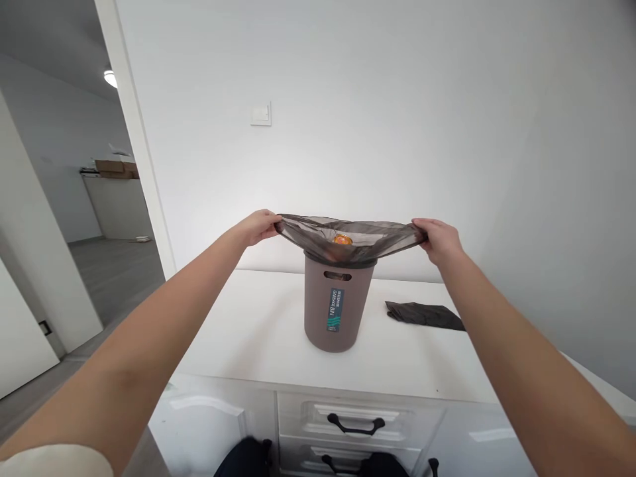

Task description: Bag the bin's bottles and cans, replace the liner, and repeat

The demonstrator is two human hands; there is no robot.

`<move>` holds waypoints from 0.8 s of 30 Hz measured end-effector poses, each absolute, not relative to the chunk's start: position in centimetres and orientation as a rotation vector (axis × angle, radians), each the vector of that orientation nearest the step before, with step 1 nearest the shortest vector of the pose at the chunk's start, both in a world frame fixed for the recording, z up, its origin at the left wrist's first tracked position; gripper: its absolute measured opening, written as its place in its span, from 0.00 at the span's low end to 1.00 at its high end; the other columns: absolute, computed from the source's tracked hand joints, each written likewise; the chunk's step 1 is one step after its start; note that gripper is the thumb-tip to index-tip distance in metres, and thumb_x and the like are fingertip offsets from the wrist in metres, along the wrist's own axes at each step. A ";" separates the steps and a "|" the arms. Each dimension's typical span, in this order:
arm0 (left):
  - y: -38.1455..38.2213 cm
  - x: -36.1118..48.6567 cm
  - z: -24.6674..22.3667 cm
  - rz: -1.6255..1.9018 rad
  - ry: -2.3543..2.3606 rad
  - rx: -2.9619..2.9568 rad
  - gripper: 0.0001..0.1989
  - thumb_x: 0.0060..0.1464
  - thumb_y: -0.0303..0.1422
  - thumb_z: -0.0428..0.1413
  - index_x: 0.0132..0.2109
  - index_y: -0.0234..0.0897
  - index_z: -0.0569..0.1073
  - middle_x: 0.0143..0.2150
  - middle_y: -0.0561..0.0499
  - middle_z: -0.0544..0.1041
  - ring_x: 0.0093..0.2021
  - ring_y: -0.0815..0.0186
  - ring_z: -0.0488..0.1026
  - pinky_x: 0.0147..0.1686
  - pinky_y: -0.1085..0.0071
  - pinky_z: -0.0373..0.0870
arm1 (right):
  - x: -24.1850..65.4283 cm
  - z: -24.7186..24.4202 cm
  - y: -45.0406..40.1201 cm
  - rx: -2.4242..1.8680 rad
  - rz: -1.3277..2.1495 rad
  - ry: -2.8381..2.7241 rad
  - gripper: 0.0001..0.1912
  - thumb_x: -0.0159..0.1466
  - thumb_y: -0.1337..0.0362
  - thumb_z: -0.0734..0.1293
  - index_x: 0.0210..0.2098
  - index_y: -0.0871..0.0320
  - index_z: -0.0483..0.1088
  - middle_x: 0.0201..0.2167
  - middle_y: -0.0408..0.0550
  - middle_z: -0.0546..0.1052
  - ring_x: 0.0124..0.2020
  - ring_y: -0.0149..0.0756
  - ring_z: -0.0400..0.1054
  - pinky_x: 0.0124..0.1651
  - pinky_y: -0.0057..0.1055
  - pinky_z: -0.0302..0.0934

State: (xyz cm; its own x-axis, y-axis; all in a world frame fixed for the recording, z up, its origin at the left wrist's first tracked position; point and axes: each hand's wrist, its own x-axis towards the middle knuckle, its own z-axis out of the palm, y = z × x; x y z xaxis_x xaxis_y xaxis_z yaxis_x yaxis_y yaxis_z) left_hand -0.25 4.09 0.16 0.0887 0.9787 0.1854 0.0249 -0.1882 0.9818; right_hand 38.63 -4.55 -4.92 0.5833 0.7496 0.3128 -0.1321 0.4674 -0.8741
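A brownish-mauve garbage bin with a blue label stands upright on a white cabinet top. Stretched wide above its rim is the mouth of a thin dark garbage bag. My left hand pinches the bag's left edge. On the opposite side, my right hand grips the right edge, level with the left. Through the bag's mouth an orange round item shows; its kind I cannot make out. The lower part of the bag is hidden by the bin's wall.
A folded dark bag lies on the cabinet top, right of the bin. Drawers with black handles face me below. A white wall with a light switch rises behind. A doorway opens at the left.
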 end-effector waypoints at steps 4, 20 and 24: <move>4.7 -1.8 0.3 1.301 1.120 1.413 0.10 0.45 0.18 0.63 0.29 0.36 0.72 0.30 0.49 0.76 0.32 0.69 0.76 0.38 0.75 0.77 | 39.9 -3.6 -6.5 -1.055 0.746 -0.832 0.08 0.56 0.76 0.65 0.26 0.60 0.74 0.31 0.49 0.78 0.32 0.31 0.73 0.35 0.25 0.72; 1.3 -5.6 0.2 1.061 1.188 2.267 0.10 0.37 0.30 0.65 0.32 0.42 0.81 0.42 0.52 0.81 0.47 0.57 0.75 0.47 0.69 0.73 | 46.4 -6.4 -7.6 -1.315 0.622 -1.279 0.09 0.57 0.58 0.73 0.31 0.58 0.77 0.33 0.52 0.79 0.35 0.36 0.74 0.47 0.32 0.73; 3.3 -6.6 -0.9 1.245 1.197 2.127 0.05 0.39 0.34 0.67 0.26 0.41 0.79 0.31 0.50 0.80 0.40 0.59 0.77 0.37 0.74 0.73 | 47.8 -7.1 -6.7 -1.183 0.663 -1.220 0.11 0.52 0.59 0.77 0.31 0.59 0.78 0.35 0.53 0.79 0.38 0.37 0.74 0.43 0.27 0.74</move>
State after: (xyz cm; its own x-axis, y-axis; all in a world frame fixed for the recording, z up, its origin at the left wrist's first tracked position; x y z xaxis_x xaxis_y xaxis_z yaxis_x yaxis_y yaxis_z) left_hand -6.56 3.33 -0.89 0.2372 0.8289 0.5066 0.4738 -0.5540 0.6845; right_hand 47.79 -6.72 -7.11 0.2753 0.8942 0.3529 0.1912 0.3088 -0.9317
